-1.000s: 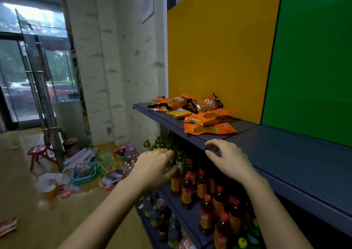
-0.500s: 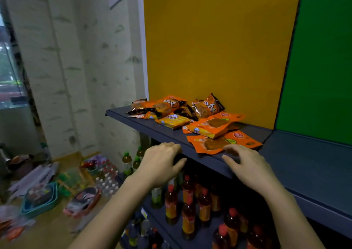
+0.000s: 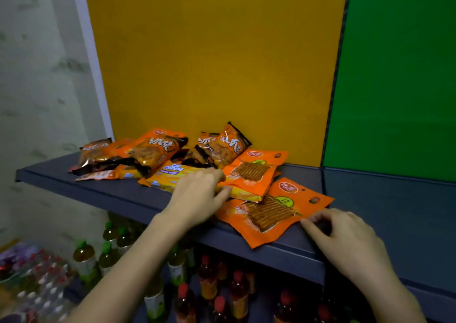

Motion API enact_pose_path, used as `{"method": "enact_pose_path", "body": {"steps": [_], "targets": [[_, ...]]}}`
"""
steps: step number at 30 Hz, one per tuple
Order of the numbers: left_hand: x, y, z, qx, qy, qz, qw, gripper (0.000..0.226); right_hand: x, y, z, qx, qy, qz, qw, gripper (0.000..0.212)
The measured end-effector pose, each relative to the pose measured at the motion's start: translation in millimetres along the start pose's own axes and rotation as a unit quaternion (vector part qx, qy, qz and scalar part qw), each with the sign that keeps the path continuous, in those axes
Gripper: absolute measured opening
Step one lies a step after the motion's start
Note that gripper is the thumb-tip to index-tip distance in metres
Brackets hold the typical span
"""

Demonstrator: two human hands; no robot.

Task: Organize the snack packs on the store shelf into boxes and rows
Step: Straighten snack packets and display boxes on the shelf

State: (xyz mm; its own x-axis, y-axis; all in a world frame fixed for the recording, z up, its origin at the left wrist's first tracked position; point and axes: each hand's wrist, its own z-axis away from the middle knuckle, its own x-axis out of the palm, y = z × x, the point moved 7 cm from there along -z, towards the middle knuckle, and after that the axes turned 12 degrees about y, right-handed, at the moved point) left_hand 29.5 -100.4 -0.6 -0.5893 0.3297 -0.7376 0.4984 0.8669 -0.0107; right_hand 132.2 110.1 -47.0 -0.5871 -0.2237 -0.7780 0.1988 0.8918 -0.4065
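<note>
Loose snack packs lie in a heap on the dark blue shelf (image 3: 98, 189) in front of a yellow back panel (image 3: 209, 51). A flat orange pack (image 3: 269, 214) lies at the front and juts over the shelf edge. A second flat orange pack (image 3: 251, 172) overlaps it behind. Left of these lie a yellow cheese pack (image 3: 162, 174) and three puffy orange-and-black bags (image 3: 150, 149). My left hand (image 3: 197, 196) rests on the yellow pack, its thumb against the second orange pack. My right hand (image 3: 345, 238) has loosely curled fingers, and its thumb tip touches the front pack's right edge.
The shelf section (image 3: 385, 199) to the right, before a green back panel (image 3: 394, 75), carries nothing. Red-capped bottles (image 3: 207, 280) and green-capped bottles (image 3: 84, 256) stand on the lower shelf and floor. A pale wall (image 3: 37, 75) stands at the left.
The view has swung right and closer to the shelf. Both hands rose from the shelf's front edge onto the packs: the left onto the yellow pack, the right to the front orange pack's edge.
</note>
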Motion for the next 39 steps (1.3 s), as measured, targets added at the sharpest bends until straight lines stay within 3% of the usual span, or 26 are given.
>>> {"method": "enact_pose_path", "body": {"steps": [10,15,24,30,34,39], "targets": [[53.9,-34.9,-57.7,-0.022,-0.056,0.005,0.998,0.048,11.8,-11.4,-6.1,0.113,0.018,0.011,0.993,0.059],[75.0,-44.1,-69.3,-0.016,-0.097,0.041,0.994,0.059,25.5,-31.0,-9.1,0.181,0.006,-0.040,0.983,0.049],[86.4,-40.1,-79.2,0.005,-0.139,0.061,0.988,0.077,47.6,-53.6,-11.7,0.264,0.011,-0.135,0.955,0.057],[93.4,-32.4,-82.4,-0.006,-0.187,0.100,0.977,0.091,41.4,-32.2,-6.9,0.299,0.034,-0.158,0.940,0.061],[97.8,-26.0,-83.6,-0.021,-0.218,0.158,0.963,0.091,17.1,-3.9,2.6,0.314,0.071,-0.165,0.932,0.008],[103.0,-19.7,-87.3,-0.059,-0.254,0.226,0.939,0.115,-20.4,34.7,18.9,0.332,0.159,-0.139,0.919,0.007]]}}
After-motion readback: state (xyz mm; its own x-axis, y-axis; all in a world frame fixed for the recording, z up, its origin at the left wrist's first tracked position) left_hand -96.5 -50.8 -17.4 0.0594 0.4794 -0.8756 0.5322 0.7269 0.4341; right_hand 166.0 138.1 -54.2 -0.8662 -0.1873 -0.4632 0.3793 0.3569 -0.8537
